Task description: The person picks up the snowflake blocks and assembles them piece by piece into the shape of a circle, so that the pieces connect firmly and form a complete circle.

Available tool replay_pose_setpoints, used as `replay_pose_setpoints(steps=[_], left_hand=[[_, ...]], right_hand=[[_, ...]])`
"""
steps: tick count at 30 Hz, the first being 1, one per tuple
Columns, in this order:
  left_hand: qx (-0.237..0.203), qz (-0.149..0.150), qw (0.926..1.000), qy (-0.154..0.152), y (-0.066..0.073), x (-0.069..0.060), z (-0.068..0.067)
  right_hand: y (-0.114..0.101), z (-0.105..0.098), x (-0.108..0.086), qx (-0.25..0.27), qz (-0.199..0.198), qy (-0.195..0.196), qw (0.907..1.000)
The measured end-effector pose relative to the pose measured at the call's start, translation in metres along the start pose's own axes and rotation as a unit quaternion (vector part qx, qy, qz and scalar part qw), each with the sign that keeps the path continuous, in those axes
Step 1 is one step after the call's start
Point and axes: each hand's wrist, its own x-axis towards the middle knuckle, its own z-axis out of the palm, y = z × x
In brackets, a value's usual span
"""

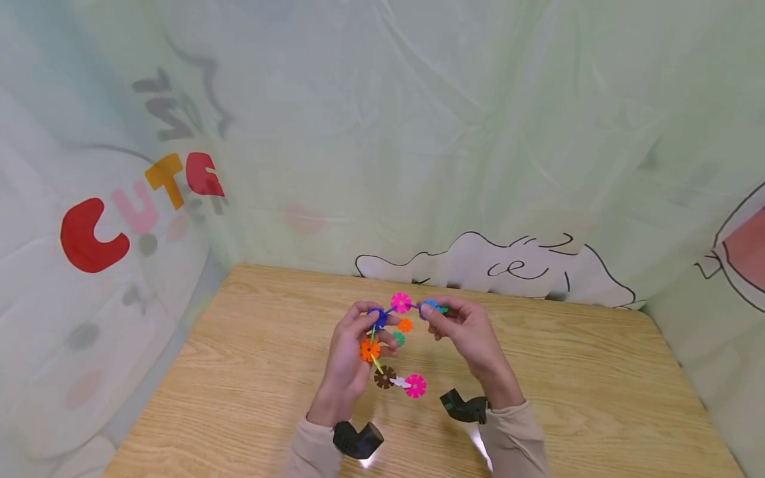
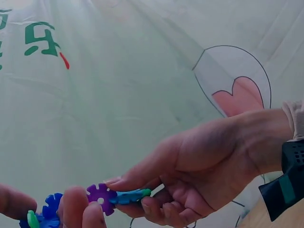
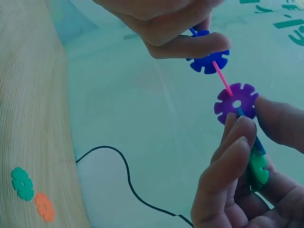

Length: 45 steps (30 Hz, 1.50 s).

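Chain of notched discs is stretching between both hands — the left hand is pinching its dark-blue disc, the right hand its light-blue disc. Its pink-ended tail is hanging beside the left hand — a loose orange disc and green disc are lying on the table.

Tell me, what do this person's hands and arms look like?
The left hand and right hand wear no gloves. Beige sleeves end near the wrists. Each arm carries a bent black gadget; the right arm's shows a green patch.
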Motion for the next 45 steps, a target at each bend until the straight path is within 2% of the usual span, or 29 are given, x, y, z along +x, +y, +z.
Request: replay_pose_setpoints(steps=[12, 19, 27, 33, 45], left_hand=[[0.03, -0.009, 0.9995, 0.008, -0.003, 0.002, 0.001], [0.017, -0.017, 0.9997, 0.001, -0.003, 0.002, -0.001], [-0.011, -0.055, 0.998, -0.03, -0.002, 0.003, -0.003], [-0.055, -0.084, 0.9928, -0.066, -0.001, 0.005, -0.004], [-0.052, -0.084, 0.9877, -0.121, 0.0, 0.004, -0.008]], right_hand=[[0.001, -0.004, 0.0, -0.049, -0.015, -0.044, 0.9977], [0.003, -0.007, 0.0, -0.055, -0.032, -0.081, 0.9947], [0.0, -0.011, -0.002, -0.069, -0.034, -0.087, 0.9933], [-0.002, -0.012, -0.005, -0.075, -0.034, -0.086, 0.9928], [-0.004, -0.013, -0.008, -0.067, -0.051, -0.084, 0.9928]])
